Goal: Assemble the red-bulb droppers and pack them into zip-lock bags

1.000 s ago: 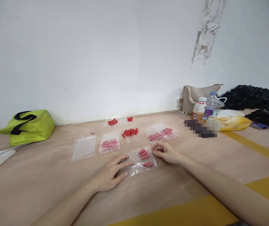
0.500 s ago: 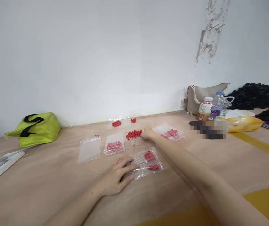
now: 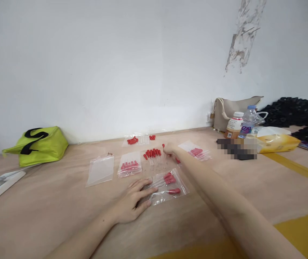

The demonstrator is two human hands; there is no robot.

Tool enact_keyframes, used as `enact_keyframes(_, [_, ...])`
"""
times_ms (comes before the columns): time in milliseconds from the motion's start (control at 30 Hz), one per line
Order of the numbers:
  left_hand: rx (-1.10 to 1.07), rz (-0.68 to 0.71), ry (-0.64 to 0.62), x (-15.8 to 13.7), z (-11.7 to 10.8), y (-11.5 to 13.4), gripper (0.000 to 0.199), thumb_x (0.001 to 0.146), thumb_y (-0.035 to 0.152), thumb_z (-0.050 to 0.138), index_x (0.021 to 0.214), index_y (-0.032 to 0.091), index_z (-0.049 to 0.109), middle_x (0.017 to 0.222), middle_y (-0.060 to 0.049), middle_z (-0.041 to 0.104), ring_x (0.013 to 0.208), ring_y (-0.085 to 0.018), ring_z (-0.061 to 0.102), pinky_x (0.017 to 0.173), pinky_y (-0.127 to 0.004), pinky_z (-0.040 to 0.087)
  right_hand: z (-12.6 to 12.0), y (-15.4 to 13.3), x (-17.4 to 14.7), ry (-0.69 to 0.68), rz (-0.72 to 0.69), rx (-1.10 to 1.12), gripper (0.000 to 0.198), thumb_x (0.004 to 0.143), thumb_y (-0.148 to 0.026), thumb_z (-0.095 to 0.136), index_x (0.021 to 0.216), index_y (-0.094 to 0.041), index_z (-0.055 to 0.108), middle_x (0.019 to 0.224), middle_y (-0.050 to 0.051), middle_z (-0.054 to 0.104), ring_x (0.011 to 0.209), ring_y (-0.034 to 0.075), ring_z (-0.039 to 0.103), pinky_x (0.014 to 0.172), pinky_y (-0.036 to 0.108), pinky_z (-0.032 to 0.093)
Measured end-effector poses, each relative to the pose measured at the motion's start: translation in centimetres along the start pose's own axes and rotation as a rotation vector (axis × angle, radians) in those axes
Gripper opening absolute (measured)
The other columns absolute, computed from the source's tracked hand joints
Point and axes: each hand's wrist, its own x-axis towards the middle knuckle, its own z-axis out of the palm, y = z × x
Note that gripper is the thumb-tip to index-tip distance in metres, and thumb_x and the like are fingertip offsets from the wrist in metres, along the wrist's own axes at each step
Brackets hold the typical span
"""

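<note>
My left hand point(image 3: 132, 201) lies flat with fingers spread, its fingertips on the left edge of a clear zip bag point(image 3: 158, 197). Inside that bag are several glass droppers with red bulbs point(image 3: 169, 178). Farther off, my right hand point(image 3: 170, 148) is closed around a dropper point(image 3: 163, 146), whose red bulb shows at the fingertips. Another red bulb point(image 3: 177, 160) shows just below this hand; whether the hand holds it too, I cannot tell. Left of the right hand lies a row of loose droppers point(image 3: 152, 154), bulbs pointing away from me.
Filled bags stand either side: one bag point(image 3: 129, 165) left, another point(image 3: 195, 151) right. A flat bag point(image 3: 100, 171) lies farther left. Near the wall is a bag of red bulbs point(image 3: 132, 140). A green pouch point(image 3: 44, 145), bottles point(image 3: 235, 126) and a tissue pack point(image 3: 278, 140) sit around.
My right hand has drawn slightly away from the row of droppers, with one dropper now in its fingers. The left hand stays on the bag.
</note>
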Motion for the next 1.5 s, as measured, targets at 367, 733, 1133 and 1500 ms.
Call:
enact_keyframes(367, [-0.008, -0.012, -0.003, 0.1, 0.0, -0.1, 0.038, 0.088, 0.034, 0.038, 0.126, 0.032, 0.039, 0.134, -0.003, 0.034, 0.123, -0.024, 0.030, 0.099, -0.044, 0.028, -3.7, 8.2, -9.5, 0.251, -0.191, 0.524, 0.053, 0.067, -0.017, 0.046, 0.115, -0.018, 0.023, 0.054, -0.010, 0.043, 0.042, 0.009, 0.050, 0.041, 0.020, 0.044])
enact_keyframes(733, [-0.007, -0.024, -0.011, 0.1, -0.1, 0.1, 0.038, 0.088, 0.033, 0.038, 0.126, 0.034, 0.038, 0.135, -0.001, 0.033, 0.123, -0.024, 0.030, 0.100, -0.045, 0.027, -0.7, 8.9, -12.2, 0.070, -0.145, 0.820, 0.051, 0.062, -0.035, 0.063, 0.097, -0.023, 0.028, 0.062, -0.008, 0.052, 0.055, 0.012, 0.059, 0.059, 0.030, 0.051])
enact_keyframes(1133, [0.007, -0.038, 0.016, 0.0, 0.1, 0.0, 0.050, 0.088, 0.038, 0.038, 0.134, 0.026, 0.023, 0.135, -0.005, 0.034, 0.123, -0.023, 0.029, 0.101, -0.043, 0.026, -3.3, 9.6, -12.7, -0.224, -0.324, 0.299, 0.033, 0.058, -0.042, 0.068, 0.070, -0.014, 0.057, 0.056, -0.003, 0.053, 0.050, 0.007, 0.046, 0.047, 0.020, 0.034])
enact_keyframes(1500, [0.011, -0.033, 0.018, 0.1, 0.1, 0.0, 0.049, 0.087, 0.038, 0.038, 0.133, 0.025, 0.026, 0.134, -0.004, 0.035, 0.123, -0.022, 0.029, 0.101, -0.042, 0.026, -2.2, 7.7, -13.9, -0.189, -0.387, 0.175, 0.033, 0.068, -0.048, 0.058, 0.072, -0.015, 0.063, 0.063, 0.001, 0.060, 0.054, 0.010, 0.050, 0.050, 0.021, 0.037])
